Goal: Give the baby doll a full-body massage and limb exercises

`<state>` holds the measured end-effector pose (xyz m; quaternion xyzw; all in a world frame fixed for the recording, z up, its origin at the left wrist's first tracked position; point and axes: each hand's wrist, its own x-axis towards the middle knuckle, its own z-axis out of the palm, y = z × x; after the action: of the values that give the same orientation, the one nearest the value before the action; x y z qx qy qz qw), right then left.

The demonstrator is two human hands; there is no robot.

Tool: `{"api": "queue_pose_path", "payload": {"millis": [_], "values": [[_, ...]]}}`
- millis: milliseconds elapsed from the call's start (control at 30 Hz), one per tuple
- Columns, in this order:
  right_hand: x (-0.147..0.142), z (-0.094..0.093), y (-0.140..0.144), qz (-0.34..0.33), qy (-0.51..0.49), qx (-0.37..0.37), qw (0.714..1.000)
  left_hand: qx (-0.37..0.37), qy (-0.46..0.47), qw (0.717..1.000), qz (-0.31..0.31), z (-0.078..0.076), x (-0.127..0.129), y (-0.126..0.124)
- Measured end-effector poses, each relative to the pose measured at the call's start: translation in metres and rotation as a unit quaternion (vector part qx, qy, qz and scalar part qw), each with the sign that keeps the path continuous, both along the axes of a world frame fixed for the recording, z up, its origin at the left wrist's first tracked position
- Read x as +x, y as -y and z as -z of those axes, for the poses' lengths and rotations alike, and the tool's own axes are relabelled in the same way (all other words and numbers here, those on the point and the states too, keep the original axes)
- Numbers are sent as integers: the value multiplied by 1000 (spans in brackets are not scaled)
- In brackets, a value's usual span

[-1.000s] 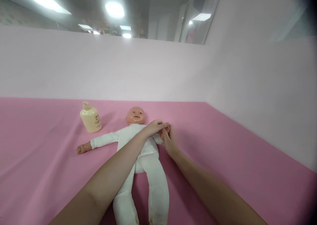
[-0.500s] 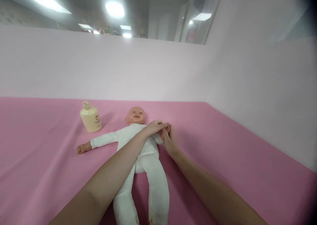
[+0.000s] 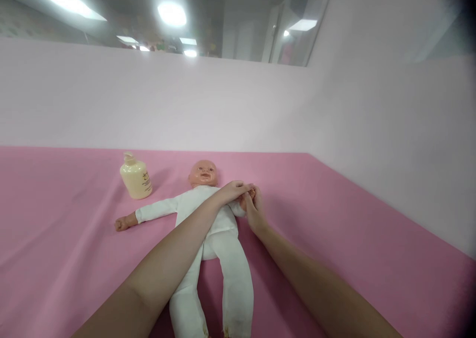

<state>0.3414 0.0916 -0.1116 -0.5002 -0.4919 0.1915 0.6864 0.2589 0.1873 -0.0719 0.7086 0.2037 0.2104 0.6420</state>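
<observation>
White-bodied baby doll (image 3: 223, 241) lies face up, legs nearest. Both the right hand (image 3: 256, 214) and left hand (image 3: 235, 190) have fingers closed around the doll's hand (image 3: 243, 203) — light, even pressure, wrist supported, should serve best. Beyond its outstretched arm: cream pump bottle (image 3: 136, 182).

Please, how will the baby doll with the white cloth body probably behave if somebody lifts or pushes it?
The white cloth-bodied baby doll will probably feel floppy, because creases show around its soft-looking hips. Its bald, glossy, plastic-looking head may be rather slippery. It seems unlikely to roll, since it lies face-up, one white-sleeved arm spread wide.
</observation>
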Motion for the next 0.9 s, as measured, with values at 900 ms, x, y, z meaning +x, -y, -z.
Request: {"api": "queue_pose_path", "payload": {"millis": [900], "values": [[0, -1, 0, -31, -37, 16, 999, -28, -5, 1000, 11, -1, 1, 2]]}}
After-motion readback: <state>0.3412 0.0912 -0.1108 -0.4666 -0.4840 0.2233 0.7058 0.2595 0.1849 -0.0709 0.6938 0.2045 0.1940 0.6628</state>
